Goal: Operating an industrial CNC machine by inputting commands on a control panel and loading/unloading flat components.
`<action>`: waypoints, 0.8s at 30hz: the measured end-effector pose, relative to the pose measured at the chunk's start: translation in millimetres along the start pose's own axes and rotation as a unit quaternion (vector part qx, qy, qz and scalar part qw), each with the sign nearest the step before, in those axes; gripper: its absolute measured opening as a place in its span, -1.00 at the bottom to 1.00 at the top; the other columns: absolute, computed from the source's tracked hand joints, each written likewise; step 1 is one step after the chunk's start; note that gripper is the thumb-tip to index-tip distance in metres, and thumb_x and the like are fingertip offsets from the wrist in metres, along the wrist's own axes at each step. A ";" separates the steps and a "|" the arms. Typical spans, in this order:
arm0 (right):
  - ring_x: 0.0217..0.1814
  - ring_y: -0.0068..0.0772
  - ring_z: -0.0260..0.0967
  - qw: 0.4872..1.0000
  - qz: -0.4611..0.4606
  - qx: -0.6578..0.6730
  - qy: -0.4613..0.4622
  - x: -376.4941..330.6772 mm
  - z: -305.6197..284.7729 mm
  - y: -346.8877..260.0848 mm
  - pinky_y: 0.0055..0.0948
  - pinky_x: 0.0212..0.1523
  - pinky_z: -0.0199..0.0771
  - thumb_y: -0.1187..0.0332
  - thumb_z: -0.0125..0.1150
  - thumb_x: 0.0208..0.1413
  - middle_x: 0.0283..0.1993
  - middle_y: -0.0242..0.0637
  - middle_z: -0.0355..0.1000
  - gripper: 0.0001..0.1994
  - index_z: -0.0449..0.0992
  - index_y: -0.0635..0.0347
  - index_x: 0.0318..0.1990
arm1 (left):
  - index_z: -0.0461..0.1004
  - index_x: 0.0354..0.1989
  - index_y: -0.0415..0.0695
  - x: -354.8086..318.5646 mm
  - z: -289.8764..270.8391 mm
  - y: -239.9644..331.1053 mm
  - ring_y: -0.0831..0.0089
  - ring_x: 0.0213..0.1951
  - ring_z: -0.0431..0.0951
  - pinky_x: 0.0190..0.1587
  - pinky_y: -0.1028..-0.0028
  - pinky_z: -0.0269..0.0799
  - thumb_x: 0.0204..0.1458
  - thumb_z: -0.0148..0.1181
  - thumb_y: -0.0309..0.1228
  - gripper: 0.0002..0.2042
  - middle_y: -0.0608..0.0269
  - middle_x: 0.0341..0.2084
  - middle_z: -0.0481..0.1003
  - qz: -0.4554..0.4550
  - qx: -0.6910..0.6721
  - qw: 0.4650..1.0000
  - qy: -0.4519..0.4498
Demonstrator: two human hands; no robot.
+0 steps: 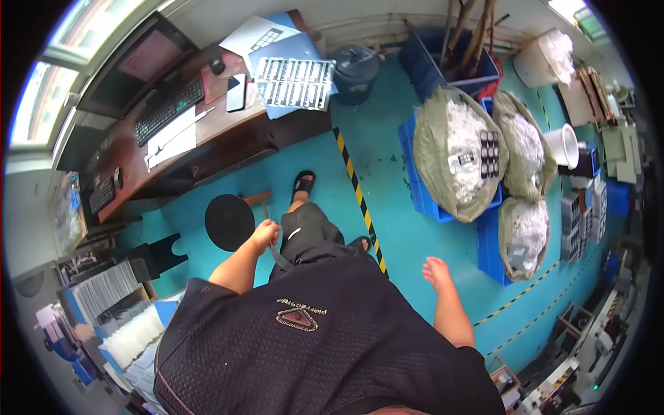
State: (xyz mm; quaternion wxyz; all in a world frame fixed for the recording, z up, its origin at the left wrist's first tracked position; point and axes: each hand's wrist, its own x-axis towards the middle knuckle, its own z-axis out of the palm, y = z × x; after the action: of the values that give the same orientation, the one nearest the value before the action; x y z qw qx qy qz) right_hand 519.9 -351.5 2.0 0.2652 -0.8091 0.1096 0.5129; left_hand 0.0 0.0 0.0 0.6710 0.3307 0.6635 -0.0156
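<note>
I stand on a teal floor in a black shirt point(304, 346) and dark shorts. My left hand point(265, 234) is curled into a fist at the right rim of a round black stool point(228, 221). It seems to grip a thin wooden part of the stool's frame that runs into the fist. My right hand point(437, 270) hangs free at my side over the floor, fingers loosely extended, with nothing in it. One sandalled foot point(302, 185) shows ahead of me.
A brown desk point(228, 138) at the upper left carries a keyboard, a phone and part trays. A yellow-black floor stripe point(360, 200) runs past my feet. Blue crates with sacks of white parts point(460, 152) stand at the right. Racks of trays point(117, 304) are at the lower left.
</note>
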 end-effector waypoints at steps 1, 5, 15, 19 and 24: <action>-0.14 -0.30 0.48 0.998 -0.033 -0.029 -0.038 15.4 17.2 -48.7 -0.24 -0.24 0.54 0.07 0.26 0.21 -0.05 -0.28 0.52 -0.52 0.42 0.03 0.21 | 0.37 -0.21 -0.03 11.1 0.9 10.8 0.40 -0.66 0.36 -0.59 0.34 0.26 0.13 0.10 -0.39 -0.90 0.31 -0.61 0.38 -0.002 -0.050 0.999 0.021; -0.21 -0.45 0.49 0.977 -0.111 -0.056 -0.175 -13.8 205.5 -164.1 -0.37 -0.26 0.53 0.15 0.24 0.24 -0.12 -0.36 0.54 -0.57 0.41 0.04 0.21 | 0.39 -0.14 -0.04 -13.7 -130.6 -10.9 0.46 -0.65 0.31 -0.65 0.42 0.20 0.13 -0.08 -0.54 -0.81 0.32 -0.60 0.36 -0.022 -0.075 0.994 0.072; 0.12 0.16 0.47 0.997 -0.039 -0.035 -0.058 10.1 542.2 -441.6 0.08 0.02 0.54 0.04 0.40 0.12 0.11 0.06 0.49 -0.41 0.43 0.24 0.18 | 0.42 0.13 -0.09 91.3 -323.8 212.5 0.58 -0.57 0.33 -0.54 0.48 0.25 -0.01 -0.15 -0.63 -0.51 0.26 -0.46 0.54 0.099 -0.025 0.990 0.095; -0.22 -0.19 0.58 0.884 -0.320 -0.290 0.180 -11.7 546.5 -445.0 -0.24 -0.11 0.56 0.16 0.34 0.15 -0.29 -0.14 0.62 -0.63 0.57 0.31 -0.09 | 0.42 0.14 -0.23 136.5 -302.2 277.0 0.53 -0.18 0.57 -0.04 0.48 0.45 0.18 0.09 -0.50 -0.66 0.20 -0.27 0.61 0.219 0.035 0.974 0.044; -0.07 -0.38 0.54 0.893 -0.349 0.069 -0.275 -154.5 533.5 -474.3 -0.39 -0.02 0.56 0.46 0.18 0.23 -0.03 -0.22 0.58 -0.67 0.49 0.32 0.13 | 0.38 0.27 -0.13 127.8 -201.1 380.7 0.58 -0.62 0.30 -0.54 0.51 0.25 0.30 0.10 0.00 -0.47 0.15 -0.16 0.60 0.115 -0.080 0.975 -0.171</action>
State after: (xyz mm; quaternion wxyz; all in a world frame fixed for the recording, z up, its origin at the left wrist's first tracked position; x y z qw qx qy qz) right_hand 251.8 319.0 111.7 0.5020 -0.6013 -0.2219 0.5806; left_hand 13.3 444.1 65.9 0.7957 0.3428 0.4958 0.0585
